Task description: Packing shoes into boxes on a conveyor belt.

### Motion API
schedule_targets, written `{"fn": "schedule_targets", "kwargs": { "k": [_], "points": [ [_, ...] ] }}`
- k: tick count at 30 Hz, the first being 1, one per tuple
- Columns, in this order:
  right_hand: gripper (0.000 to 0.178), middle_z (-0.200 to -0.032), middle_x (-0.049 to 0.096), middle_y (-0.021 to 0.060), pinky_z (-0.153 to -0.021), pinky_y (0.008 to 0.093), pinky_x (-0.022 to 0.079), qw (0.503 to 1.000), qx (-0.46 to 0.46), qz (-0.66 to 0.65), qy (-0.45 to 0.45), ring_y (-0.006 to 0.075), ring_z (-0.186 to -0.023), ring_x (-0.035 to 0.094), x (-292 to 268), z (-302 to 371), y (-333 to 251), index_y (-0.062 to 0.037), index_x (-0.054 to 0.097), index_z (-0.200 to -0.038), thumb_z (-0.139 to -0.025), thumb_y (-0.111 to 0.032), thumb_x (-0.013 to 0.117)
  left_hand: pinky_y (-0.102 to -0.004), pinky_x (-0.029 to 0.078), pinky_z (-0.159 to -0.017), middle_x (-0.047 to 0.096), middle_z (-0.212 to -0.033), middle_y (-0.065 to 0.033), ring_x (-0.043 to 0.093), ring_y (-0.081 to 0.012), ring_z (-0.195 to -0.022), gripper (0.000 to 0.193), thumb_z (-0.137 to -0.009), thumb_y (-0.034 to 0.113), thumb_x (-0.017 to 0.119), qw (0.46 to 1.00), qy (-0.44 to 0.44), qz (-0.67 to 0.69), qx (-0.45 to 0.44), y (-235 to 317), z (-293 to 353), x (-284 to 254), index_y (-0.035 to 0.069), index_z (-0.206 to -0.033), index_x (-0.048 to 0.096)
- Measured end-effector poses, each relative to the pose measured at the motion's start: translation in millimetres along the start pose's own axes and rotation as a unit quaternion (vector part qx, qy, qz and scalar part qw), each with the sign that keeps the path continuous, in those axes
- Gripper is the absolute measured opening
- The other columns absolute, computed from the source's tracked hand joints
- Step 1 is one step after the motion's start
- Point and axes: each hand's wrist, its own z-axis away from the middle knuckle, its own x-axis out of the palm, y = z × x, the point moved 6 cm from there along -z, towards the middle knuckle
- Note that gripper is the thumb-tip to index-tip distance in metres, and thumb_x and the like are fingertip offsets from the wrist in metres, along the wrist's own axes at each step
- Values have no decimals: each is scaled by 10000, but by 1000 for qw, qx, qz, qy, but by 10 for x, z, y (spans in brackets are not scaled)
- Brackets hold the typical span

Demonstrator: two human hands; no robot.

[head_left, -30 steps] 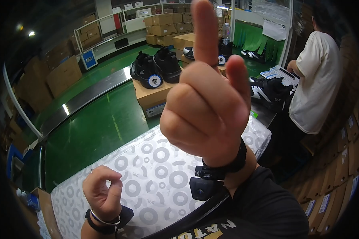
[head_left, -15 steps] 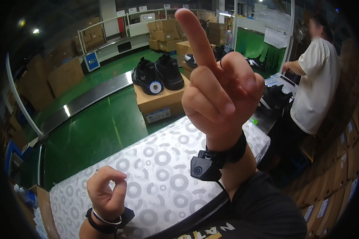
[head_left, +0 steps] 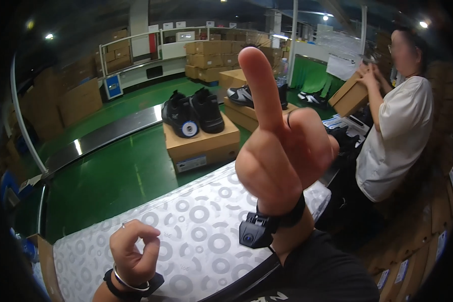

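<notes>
Over the paper (head_left: 201, 241): the right hand (head_left: 284, 161) is raised, slightly blurred; since the earlier views its long finger has swung more nearly upright after a lean to the left, and the whole scene sits lower.
Right fingers: 1 stretched upward, clear of the rest; the others fold toward the palm, pinching nothing visible.
Left hand (head_left: 132, 251): low, near the paper's left part, much as before; its thumb and forefinger curl into a ring with nothing seen inside. Whether the 2 tips touch, or the hand meets the paper, cannot be told.
Co-worker (head_left: 395, 136): at the right, now with a carton (head_left: 351, 95) lifted and tilted in 2 hands, absent ½ second ago.
Meaning: judged from these views, handling has begun on the co-worker's side only; the wearer's 2 hands appear to gesture, leaving paper and shoes alone.
Paper: white, printed with grey rings and arcs, spread below and behind the 2 hands; the right end looks glossy and crumpled.
Shoes (head_left: 202, 116): 1 black pair, upright and side by side on a brown box (head_left: 204, 146) beyond the paper; a round blue-and-white tag (head_left: 188, 129) shows on the left shoe.
</notes>
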Motion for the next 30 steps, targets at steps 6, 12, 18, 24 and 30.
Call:
{"fn": "schedule_targets", "kwargs": {
  "k": [6, 12, 18, 24, 30],
  "points": [
    [211, -1121, 479, 140, -367, 289, 354, 990, 68, 80, -92, 177, -415, 476, 625, 64, -6, -26, 536, -618, -805, -124, 524, -221, 375, -506, 517, -576, -67, 487, -135, -515, 126, -606, -70, 503, 1000, 0, -4, 5, 4, -29, 39, -11, -708, 548],
    [192, -919, 583, 160, -427, 298, 394, 960, 86, 256, -76, 190, -486, 505, 669, 106, -97, -18, 549, -645, -777, -158, 553, -223, 373, -495, 514, -570, -65, 489, -141, -508, 132, -609, -71, 512, 999, -15, -2, 41, 85, -65, 183, -4, -715, 551],
    [170, -862, 609, 158, -511, 305, 443, 908, 116, 400, -40, 203, -559, 532, 289, 81, 39, -19, 570, -700, -730, -185, 586, -238, 375, -474, 505, -561, -78, 491, -156, -491, 132, -604, -70, 521, 996, -14, -66, 50, 125, -6, 139, -8, -713, 562],
    [260, -891, 610, 138, -645, 332, 476, 639, 345, 687, -9, 248, -704, 602, -607, 275, 574, -8, 552, -889, -737, -215, 589, -289, 450, -549, 591, -707, -85, 569, -205, -601, 199, -735, 127, 601, 936, -302, -133, -120, -488, 0, 661, 57, -920, 582],
    [318, -941, 591, 158, -752, 316, 451, 378, 571, 724, -85, 253, -812, 579, -1710, 1324, 936, -7, 557, -1001, -736, -170, 621, -288, 458, -582, 603, -778, -64, 585, -174, -652, 287, -805, 189, 544, 887, -406, -113, -190, -864, 67, 565, 62, -1062, 525]
  ]
}}
